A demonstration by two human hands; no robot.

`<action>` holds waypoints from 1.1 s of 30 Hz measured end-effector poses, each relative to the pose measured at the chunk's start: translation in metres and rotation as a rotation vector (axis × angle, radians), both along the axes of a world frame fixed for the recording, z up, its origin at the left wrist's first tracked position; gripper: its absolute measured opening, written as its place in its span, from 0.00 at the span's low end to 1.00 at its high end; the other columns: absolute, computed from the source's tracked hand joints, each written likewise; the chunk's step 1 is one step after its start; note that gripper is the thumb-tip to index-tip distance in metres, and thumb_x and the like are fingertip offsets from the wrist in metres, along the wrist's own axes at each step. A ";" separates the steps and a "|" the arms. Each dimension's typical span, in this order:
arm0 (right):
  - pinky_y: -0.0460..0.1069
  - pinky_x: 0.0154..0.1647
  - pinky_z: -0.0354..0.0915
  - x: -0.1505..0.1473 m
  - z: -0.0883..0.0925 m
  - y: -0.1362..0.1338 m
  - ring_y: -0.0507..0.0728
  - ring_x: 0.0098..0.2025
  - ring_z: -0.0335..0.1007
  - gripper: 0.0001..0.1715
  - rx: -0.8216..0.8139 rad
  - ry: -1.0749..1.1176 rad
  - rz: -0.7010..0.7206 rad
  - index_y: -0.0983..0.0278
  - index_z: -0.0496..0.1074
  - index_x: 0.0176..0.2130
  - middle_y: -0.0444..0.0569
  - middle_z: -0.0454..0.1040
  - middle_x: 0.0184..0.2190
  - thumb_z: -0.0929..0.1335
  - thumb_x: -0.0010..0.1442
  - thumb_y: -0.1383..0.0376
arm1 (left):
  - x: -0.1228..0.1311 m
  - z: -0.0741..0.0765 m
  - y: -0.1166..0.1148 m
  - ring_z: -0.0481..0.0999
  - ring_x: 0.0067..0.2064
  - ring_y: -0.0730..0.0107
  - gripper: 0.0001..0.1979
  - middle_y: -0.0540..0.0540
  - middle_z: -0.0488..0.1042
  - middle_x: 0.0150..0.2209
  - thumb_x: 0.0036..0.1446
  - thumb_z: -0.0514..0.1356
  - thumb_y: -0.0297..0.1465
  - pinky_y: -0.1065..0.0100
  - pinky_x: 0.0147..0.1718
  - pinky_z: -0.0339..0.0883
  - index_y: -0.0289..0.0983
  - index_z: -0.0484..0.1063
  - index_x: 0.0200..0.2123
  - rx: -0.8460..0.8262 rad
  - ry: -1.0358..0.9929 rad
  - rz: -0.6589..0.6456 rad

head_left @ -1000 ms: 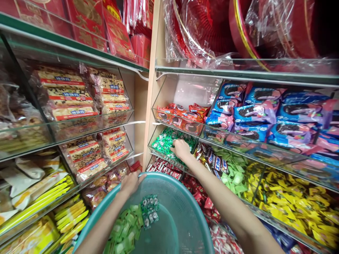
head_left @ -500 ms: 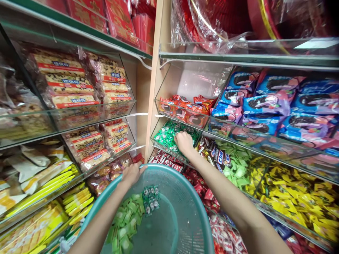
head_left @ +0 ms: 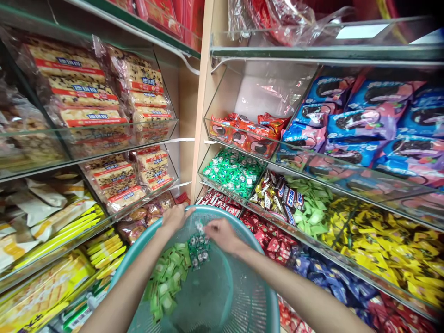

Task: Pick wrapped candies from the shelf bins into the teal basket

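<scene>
My left hand (head_left: pixel 174 217) is closed on the far rim of a large green plastic basket (head_left: pixel 272 286). My right hand (head_left: pixel 224 235) is inside the basket, its fingers partly curled and smeared by motion. A blurred whitish-green wrapped candy (head_left: pixel 199 226) is right by its fingertips; whether it is held or loose is unclear. Below the fingers, dark-green wrapped candies (head_left: pixel 199 252) lie in a small cluster in the basket. Beside them is a heap of light-green wrapped candies (head_left: pixel 166 282). Beyond the basket stands a clear bin of bright-green wrapped candies (head_left: pixel 234 171).
Glass-fronted shelves rise on both sides of a wooden post (head_left: pixel 201 111). Packaged pastry bars (head_left: pixel 93 115) fill the left side. Orange-red packets (head_left: pixel 246 132), blue cookie packs (head_left: pixel 364 120), chocolate bars (head_left: pixel 289 199) and yellow candies (head_left: pixel 388 249) sit on the right.
My right hand has moved from the bin of bright-green candies down and left into the basket. My left hand still grips the rim. The view has shifted slightly.
</scene>
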State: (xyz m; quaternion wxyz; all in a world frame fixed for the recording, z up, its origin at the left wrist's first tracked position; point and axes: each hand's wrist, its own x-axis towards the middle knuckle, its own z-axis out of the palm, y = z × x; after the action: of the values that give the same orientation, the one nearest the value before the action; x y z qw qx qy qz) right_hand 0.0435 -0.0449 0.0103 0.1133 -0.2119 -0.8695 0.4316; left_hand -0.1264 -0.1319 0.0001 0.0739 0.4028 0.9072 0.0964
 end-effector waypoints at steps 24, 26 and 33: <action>0.43 0.15 0.44 0.012 -0.101 -0.035 0.45 0.15 0.52 0.13 -0.742 -0.331 -0.196 0.66 0.68 0.20 0.41 0.67 0.16 0.68 0.54 0.65 | 0.010 -0.007 0.007 0.75 0.45 0.52 0.27 0.37 0.76 0.43 0.59 0.41 0.50 0.59 0.40 0.65 0.39 0.70 0.45 -0.038 0.003 -0.041; 0.43 0.15 0.44 0.013 -0.104 -0.036 0.46 0.15 0.52 0.13 -0.768 -0.340 -0.189 0.66 0.68 0.20 0.42 0.68 0.16 0.68 0.53 0.65 | 0.012 -0.006 0.008 0.75 0.45 0.52 0.27 0.37 0.76 0.43 0.59 0.41 0.49 0.59 0.40 0.65 0.38 0.70 0.44 -0.042 0.005 -0.047; 0.42 0.16 0.47 0.011 -0.108 -0.033 0.45 0.16 0.54 0.13 -0.853 -0.320 -0.188 0.67 0.69 0.21 0.43 0.70 0.18 0.65 0.55 0.69 | 0.011 -0.005 0.011 0.75 0.45 0.54 0.26 0.37 0.76 0.42 0.59 0.42 0.49 0.60 0.40 0.65 0.39 0.70 0.44 -0.052 0.017 -0.047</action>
State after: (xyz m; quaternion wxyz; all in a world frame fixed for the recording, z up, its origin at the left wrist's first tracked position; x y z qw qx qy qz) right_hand 0.0543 -0.0776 -0.0976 -0.0809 -0.3813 -0.5979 0.7005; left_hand -0.1154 -0.1211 -0.0052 0.0791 0.4227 0.9003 0.0676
